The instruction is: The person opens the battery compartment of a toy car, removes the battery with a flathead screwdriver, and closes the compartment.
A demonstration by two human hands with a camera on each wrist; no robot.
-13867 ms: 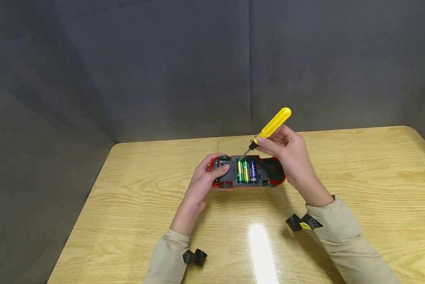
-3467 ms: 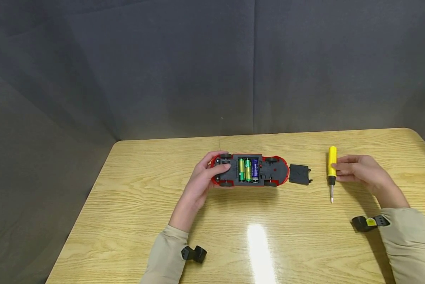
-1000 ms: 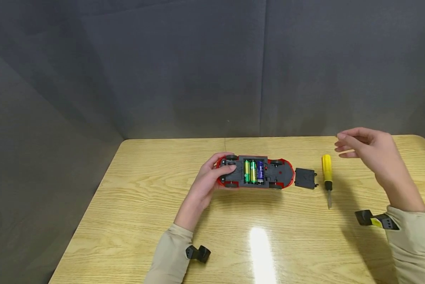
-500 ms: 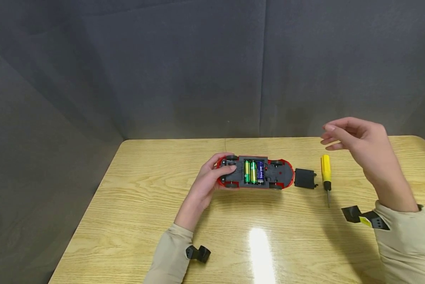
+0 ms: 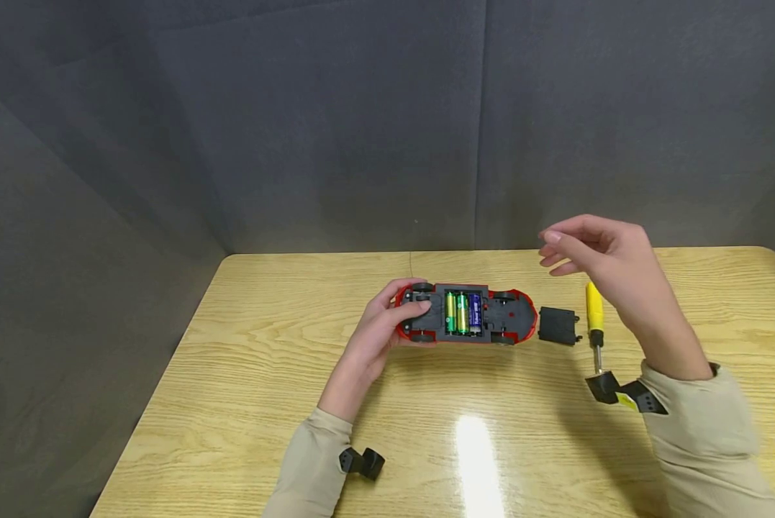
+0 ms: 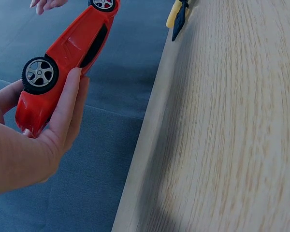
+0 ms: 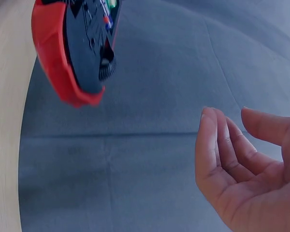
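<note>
A red toy car (image 5: 465,314) lies upside down on the wooden table (image 5: 264,374), its battery bay open with three batteries (image 5: 462,313) showing. My left hand (image 5: 387,320) grips the car's left end, seen also in the left wrist view as fingers around the red car (image 6: 63,63). My right hand (image 5: 588,252) hovers in the air above and right of the car, fingers loosely bent, holding nothing; the right wrist view shows this right hand (image 7: 241,164) empty near the car (image 7: 77,53). The black battery cover (image 5: 558,326) and yellow screwdriver (image 5: 594,316) lie right of the car.
Grey fabric walls (image 5: 361,129) enclose the table at the back and left. A bright glare patch (image 5: 474,453) sits on the table near its front.
My right hand has moved left through the air, from beyond the screwdriver toward the car. The left hand, car, cover and screwdriver have stayed put.
</note>
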